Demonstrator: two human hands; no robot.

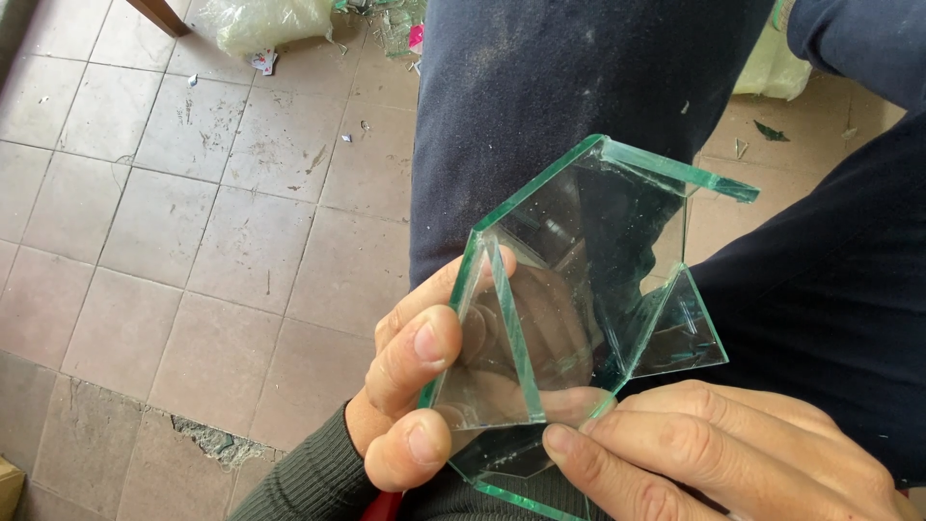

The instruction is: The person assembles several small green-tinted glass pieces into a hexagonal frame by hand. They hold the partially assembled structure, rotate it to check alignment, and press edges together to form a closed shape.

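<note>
A small structure of clear, green-edged glass panes (579,280) is held over my lap, its pieces joined at angles. My left hand (415,386) grips its left side, thumb and fingers pinching a triangular pane. My right hand (714,453) comes in from the lower right, its fingertips pressed against the bottom edge of the glass. A small triangular pane (680,333) sticks out on the right side.
My legs in dark trousers (550,106) fill the upper middle and right. Below lies a worn tiled floor (193,241) with a cracked patch (217,442). A clear plastic bag (260,21) and glass scraps (391,24) lie at the top.
</note>
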